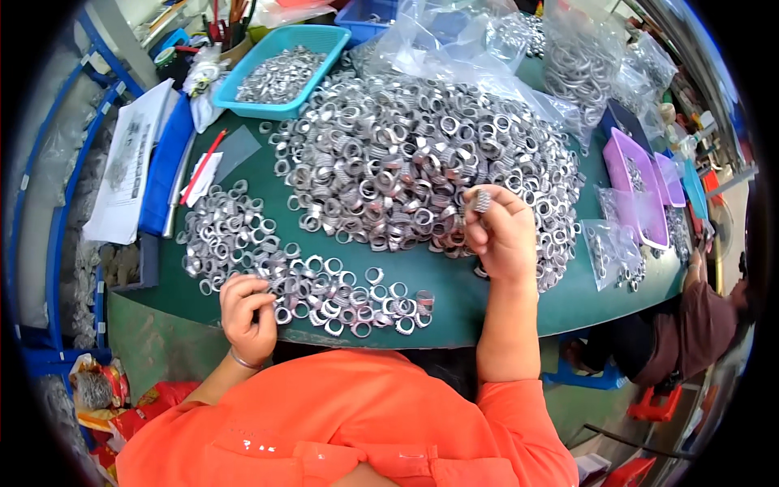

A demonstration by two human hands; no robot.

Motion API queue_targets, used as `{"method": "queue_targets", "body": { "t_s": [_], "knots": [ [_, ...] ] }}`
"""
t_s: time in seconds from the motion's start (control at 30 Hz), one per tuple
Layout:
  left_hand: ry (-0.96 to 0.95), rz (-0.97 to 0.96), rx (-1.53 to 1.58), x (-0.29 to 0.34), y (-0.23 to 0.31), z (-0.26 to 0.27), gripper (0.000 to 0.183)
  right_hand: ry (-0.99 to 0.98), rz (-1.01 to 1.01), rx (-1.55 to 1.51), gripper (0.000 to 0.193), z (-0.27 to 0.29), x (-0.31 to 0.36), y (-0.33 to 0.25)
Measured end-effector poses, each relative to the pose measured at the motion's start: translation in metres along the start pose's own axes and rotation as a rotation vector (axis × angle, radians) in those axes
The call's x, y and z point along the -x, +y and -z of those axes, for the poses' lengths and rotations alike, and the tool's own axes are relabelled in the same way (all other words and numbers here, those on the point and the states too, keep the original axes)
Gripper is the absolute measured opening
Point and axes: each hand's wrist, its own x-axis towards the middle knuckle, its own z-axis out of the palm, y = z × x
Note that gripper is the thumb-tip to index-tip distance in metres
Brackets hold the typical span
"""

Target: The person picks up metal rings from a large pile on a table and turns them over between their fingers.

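My right hand (510,235) is raised over the right front of a big heap of silver metal rings (381,146). Between its thumb and fingers it pinches a ring (480,200) with a ridged, textured band. Closer to the table's front edge, my left hand (247,318) rests beside a smaller spread of silver rings (324,296), its fingers curled together. Whatever the left fingers hold, if anything, is hidden. Another cluster of rings (223,231) lies to the left and joins that spread. A bracelet circles my left wrist.
A turquoise basket (329,36) of small metal pieces stands at the back left. Clear plastic bags (454,49) lie behind the heap. Left are a red pen (203,166) and papers in a blue tray (166,191). A pink bin (649,219) stands right, near another person's arm (694,272).
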Motion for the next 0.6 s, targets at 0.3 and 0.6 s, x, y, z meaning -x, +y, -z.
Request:
{"method": "queue_targets", "body": {
  "t_s": [0.3, 0.6],
  "knots": [
    [-0.039, -0.169, 0.233, -0.114, 0.034, -0.051, 0.016, -0.069, 0.161, 0.14, 0.005, -0.031, -0.019, -0.017],
    [-0.212, -0.11, 0.251, -0.149, 0.037, -0.101, 0.018, 0.196, 0.69, 1.35, 0.011, -0.06, -0.017, 0.027]
  ]
}}
